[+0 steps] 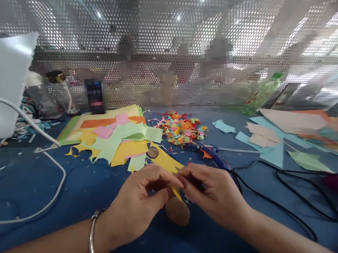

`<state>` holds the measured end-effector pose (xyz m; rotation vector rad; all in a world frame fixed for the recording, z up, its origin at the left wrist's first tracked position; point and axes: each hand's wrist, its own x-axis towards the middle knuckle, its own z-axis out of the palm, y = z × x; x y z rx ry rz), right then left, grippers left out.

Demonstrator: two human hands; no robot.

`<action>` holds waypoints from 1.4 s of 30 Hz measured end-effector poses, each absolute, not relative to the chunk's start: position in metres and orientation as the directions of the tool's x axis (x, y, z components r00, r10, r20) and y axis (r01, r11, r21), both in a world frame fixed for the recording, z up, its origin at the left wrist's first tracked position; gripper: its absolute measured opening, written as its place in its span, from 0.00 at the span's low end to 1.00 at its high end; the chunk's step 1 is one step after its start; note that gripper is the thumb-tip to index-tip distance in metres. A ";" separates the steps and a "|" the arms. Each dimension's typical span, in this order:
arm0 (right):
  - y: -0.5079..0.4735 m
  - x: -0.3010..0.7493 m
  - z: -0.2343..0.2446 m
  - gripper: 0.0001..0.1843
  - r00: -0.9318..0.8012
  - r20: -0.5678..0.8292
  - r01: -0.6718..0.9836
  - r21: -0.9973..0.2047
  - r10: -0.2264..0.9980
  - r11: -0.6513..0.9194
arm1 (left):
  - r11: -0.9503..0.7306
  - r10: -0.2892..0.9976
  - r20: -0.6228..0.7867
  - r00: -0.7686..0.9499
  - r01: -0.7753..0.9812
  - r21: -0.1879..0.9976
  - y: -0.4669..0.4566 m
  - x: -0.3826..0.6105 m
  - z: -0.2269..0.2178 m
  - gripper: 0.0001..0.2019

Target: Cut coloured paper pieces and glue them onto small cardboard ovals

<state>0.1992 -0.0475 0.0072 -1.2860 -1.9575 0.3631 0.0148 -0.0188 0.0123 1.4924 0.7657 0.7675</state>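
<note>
My left hand [141, 204], with a silver bangle at its wrist, pinches a small yellow paper piece [176, 193] between thumb and fingers. From the other side, my right hand [215, 196] has its thumb and forefinger closed at the same piece, the fingertips of both hands meeting there. Just below the fingers is a brown, roundish flat object [177, 213], partly covered by them. Beyond the hands lies a larger yellow paper sheet [168, 160], with a small round brown disc [153, 152] near its left edge.
Cut coloured papers [122, 141] lie at back left, beside a heap of small paper scraps [181, 128]. A blue-handled tool [219, 159] and black cables [288, 198] are to the right. A green bottle [263, 92] and a phone [95, 97] stand near the perforated screen [160, 43].
</note>
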 end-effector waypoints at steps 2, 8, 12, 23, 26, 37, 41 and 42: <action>-0.047 0.202 0.008 0.11 -0.213 0.432 0.681 -0.577 0.876 0.450 | -0.028 0.850 0.008 0.527 0.032 0.999 -0.017 0.015 0.012 0.03; -0.033 0.247 0.013 0.10 -0.008 0.342 0.842 -0.505 0.940 0.190 | 0.000 0.937 -0.002 0.348 0.007 1.000 -0.008 0.014 0.010 0.05; -0.021 0.290 0.014 0.13 0.181 0.269 0.929 -0.363 0.946 -0.075 | -0.035 0.975 0.028 0.220 0.028 0.999 -0.006 0.011 0.010 0.05; 0.005 0.327 -0.016 0.09 0.239 -0.018 0.771 -0.604 0.971 -0.201 | 0.002 0.986 -0.002 0.167 -0.002 1.000 -0.002 0.010 0.007 0.07; 0.003 0.325 -0.012 0.07 0.224 -0.119 0.694 -0.677 0.967 -0.245 | -0.005 0.986 0.004 0.165 0.006 1.000 -0.001 0.009 0.005 0.07; -0.017 0.303 0.027 0.16 0.145 -0.076 0.120 -0.988 0.986 -0.094 | -0.006 0.993 0.007 0.120 -0.008 1.000 0.001 0.007 0.005 0.07; -0.021 0.298 0.028 0.18 0.205 -0.015 -0.041 -0.999 0.979 -0.006 | 0.027 0.990 -0.023 0.140 -0.027 0.999 0.001 0.010 0.006 0.08; -0.022 0.296 0.028 0.17 0.191 0.003 -0.073 -0.997 0.982 0.018 | 0.033 0.989 -0.028 0.144 -0.034 0.999 0.001 0.010 0.006 0.08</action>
